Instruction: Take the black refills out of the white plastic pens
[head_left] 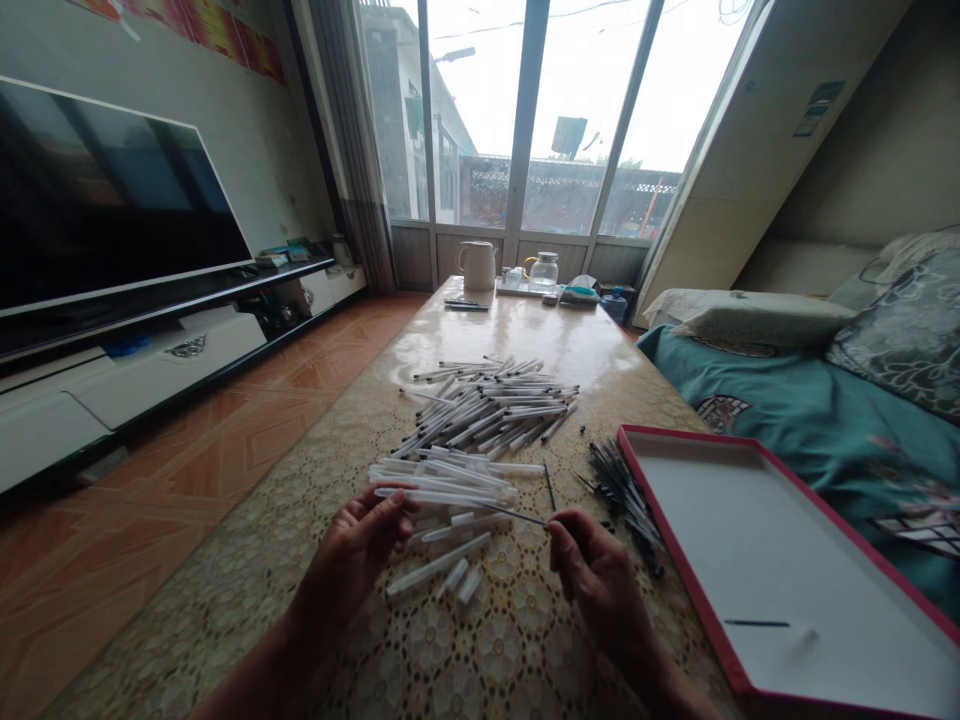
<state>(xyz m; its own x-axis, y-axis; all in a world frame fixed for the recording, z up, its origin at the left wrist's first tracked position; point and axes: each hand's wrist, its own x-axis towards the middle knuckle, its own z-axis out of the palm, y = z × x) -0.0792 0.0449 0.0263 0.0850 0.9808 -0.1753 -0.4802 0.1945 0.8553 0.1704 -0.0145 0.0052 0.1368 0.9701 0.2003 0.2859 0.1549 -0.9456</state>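
Note:
My left hand pinches a white translucent pen barrel between thumb and fingers, its far end pointing right. Closed around a thin dark pen refill is my right hand; the refill's left end meets or enters the barrel's right end. Under and beyond the barrel lie several loose empty barrels. Short clear pen caps rest nearest me. Right of my right hand is a bunch of dark refills, and another single refill lies just beyond it.
A heap of white pens with dark ends covers the middle of the patterned table. A red-rimmed tray at right holds one dark refill. Farther back stand a kettle, a glass jug and a tissue pack.

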